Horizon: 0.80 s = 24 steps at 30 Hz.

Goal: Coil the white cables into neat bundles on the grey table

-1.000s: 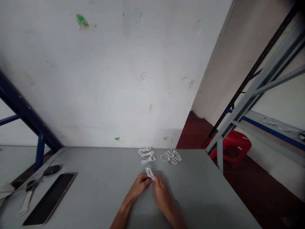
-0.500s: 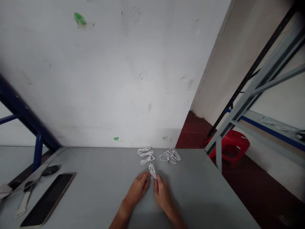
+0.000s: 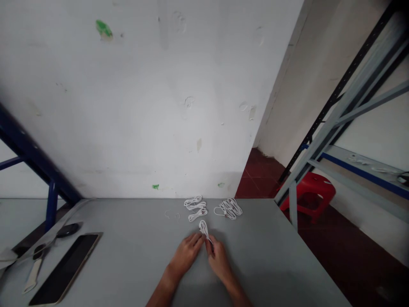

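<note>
A looped white cable [image 3: 203, 228] is held just above the grey table, its loops pointing away from me. My right hand [image 3: 219, 258] pinches the near end of this bundle between thumb and fingers. Close against it from the other side is my left hand [image 3: 187, 253], fingers drawn together with their tips at the bundle's near end. Whatever lies between those left fingertips is hidden. Beyond the hands lie coiled white cables [image 3: 195, 205] and, to their right, another group of coiled white cables [image 3: 230, 209]. Two thin pale wire-like pieces [image 3: 177, 217] rest to the left.
On the left of the table [image 3: 128, 238] lie a dark flat tablet-like device [image 3: 67, 268], a black rounded object [image 3: 67, 230] and a white strap-like item [image 3: 33, 273]. A white wall rises behind. Blue and grey metal frames flank the table; a red stool [image 3: 315, 194] stands at right.
My left fingers have closed in against the bundle's near end, where a small gap and a thin pale strand showed before. My right hand keeps its hold, nearly unmoved.
</note>
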Available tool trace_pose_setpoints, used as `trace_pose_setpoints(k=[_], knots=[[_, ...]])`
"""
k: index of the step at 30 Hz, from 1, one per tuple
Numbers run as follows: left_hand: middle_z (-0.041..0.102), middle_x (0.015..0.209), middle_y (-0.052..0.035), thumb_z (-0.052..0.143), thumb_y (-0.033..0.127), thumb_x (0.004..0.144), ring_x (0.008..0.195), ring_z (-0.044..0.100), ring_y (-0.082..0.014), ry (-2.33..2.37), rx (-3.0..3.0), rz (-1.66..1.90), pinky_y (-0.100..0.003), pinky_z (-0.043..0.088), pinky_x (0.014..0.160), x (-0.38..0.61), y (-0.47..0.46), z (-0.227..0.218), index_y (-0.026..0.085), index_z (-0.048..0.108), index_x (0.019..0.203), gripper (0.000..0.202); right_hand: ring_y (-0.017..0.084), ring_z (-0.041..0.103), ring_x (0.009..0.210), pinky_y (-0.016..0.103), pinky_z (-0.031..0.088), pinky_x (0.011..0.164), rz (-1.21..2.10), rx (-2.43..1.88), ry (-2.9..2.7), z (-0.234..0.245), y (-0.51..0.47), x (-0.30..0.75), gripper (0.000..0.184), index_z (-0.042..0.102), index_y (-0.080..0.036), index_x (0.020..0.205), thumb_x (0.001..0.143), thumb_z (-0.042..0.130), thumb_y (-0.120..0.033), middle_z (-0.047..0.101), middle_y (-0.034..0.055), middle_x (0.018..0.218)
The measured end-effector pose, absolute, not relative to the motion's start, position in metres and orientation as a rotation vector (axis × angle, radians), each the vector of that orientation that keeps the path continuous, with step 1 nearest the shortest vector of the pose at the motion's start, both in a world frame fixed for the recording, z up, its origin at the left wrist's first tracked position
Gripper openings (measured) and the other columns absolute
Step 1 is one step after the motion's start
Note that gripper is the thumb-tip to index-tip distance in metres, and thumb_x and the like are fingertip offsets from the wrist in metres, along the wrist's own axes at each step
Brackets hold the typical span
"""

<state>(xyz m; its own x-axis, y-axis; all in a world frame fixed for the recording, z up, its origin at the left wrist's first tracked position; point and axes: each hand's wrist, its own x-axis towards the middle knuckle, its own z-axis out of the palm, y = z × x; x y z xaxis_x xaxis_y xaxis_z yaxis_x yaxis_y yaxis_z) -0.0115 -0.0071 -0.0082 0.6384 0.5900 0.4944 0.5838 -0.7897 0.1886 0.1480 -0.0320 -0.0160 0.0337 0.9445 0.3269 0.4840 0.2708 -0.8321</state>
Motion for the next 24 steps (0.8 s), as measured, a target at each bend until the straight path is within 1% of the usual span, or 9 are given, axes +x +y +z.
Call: trace_pose_setpoints(k=[5,7,9,13,16,20,24], knots=[[0.071,0.108,-0.0089,0.044,0.017,0.100,0.094,0.070,-0.0208,1.018,2.852,0.831,-0.035,0.060,0.084,-0.012,-0.007,-0.005,0.017,0.061,0.114,0.022,0.014,0.048,0.051,0.024,0.034,0.050,0.775,-1.350,-1.593,-0.014,-0.030,0.154,0.046,0.059,-0.019,0.072,0.097,0.037,-0.050,0.054,-0.0020,0.055],[0.071,0.106,-0.0081,0.045,0.017,0.100,0.093,0.069,-0.0206,1.021,2.845,0.813,-0.035,0.060,0.083,-0.012,-0.008,-0.001,0.018,0.062,0.112,0.020,0.014,0.045,0.050,0.024,0.032,0.050,0.821,-1.352,-1.580,-0.014,-0.029,0.155,0.048,0.056,-0.020,0.068,0.096,0.037,-0.055,0.050,-0.0035,0.053],[0.071,0.103,-0.0077,0.046,0.017,0.100,0.092,0.069,-0.0204,1.012,2.832,0.798,-0.035,0.060,0.082,-0.012,-0.009,0.001,0.018,0.062,0.110,0.018,0.014,0.044,0.050,0.024,0.031,0.050,0.839,-1.354,-1.568,-0.014,-0.028,0.155,0.050,0.056,-0.021,0.068,0.096,0.037,-0.057,0.049,-0.0037,0.053],[0.070,0.099,-0.0070,0.046,0.015,0.099,0.090,0.068,-0.0201,1.042,2.768,0.813,-0.033,0.058,0.081,-0.011,-0.008,-0.006,0.018,0.061,0.109,0.018,0.013,0.043,0.049,0.024,0.030,0.050,0.853,-1.356,-1.572,-0.015,-0.026,0.153,0.050,0.058,-0.019,0.068,0.095,0.038,-0.056,0.049,-0.0036,0.052],[0.069,0.095,-0.0070,0.042,0.014,0.099,0.085,0.067,-0.0191,1.106,2.650,0.879,-0.031,0.058,0.077,-0.010,-0.006,-0.016,0.018,0.061,0.106,0.021,0.013,0.042,0.047,0.023,0.029,0.048,0.863,-1.345,-1.588,-0.013,-0.026,0.153,0.049,0.059,-0.019,0.068,0.095,0.039,-0.054,0.048,-0.0046,0.050],[0.069,0.091,-0.0065,0.041,0.020,0.100,0.080,0.067,-0.0178,1.112,2.418,0.966,-0.029,0.055,0.075,-0.007,-0.005,-0.019,0.019,0.063,0.099,0.022,0.014,0.046,0.050,0.023,0.031,0.048,0.852,-1.324,-1.566,-0.009,-0.028,0.154,0.046,0.060,-0.020,0.068,0.095,0.042,-0.052,0.051,-0.0037,0.052],[0.069,0.086,-0.0051,0.044,0.027,0.100,0.077,0.066,-0.0165,1.099,2.202,1.002,-0.026,0.052,0.074,-0.007,-0.005,-0.015,0.020,0.065,0.094,0.022,0.013,0.043,0.048,0.022,0.031,0.048,0.930,-1.305,-1.578,-0.008,-0.028,0.155,0.045,0.059,-0.020,0.070,0.096,0.041,-0.052,0.047,-0.0056,0.051]])
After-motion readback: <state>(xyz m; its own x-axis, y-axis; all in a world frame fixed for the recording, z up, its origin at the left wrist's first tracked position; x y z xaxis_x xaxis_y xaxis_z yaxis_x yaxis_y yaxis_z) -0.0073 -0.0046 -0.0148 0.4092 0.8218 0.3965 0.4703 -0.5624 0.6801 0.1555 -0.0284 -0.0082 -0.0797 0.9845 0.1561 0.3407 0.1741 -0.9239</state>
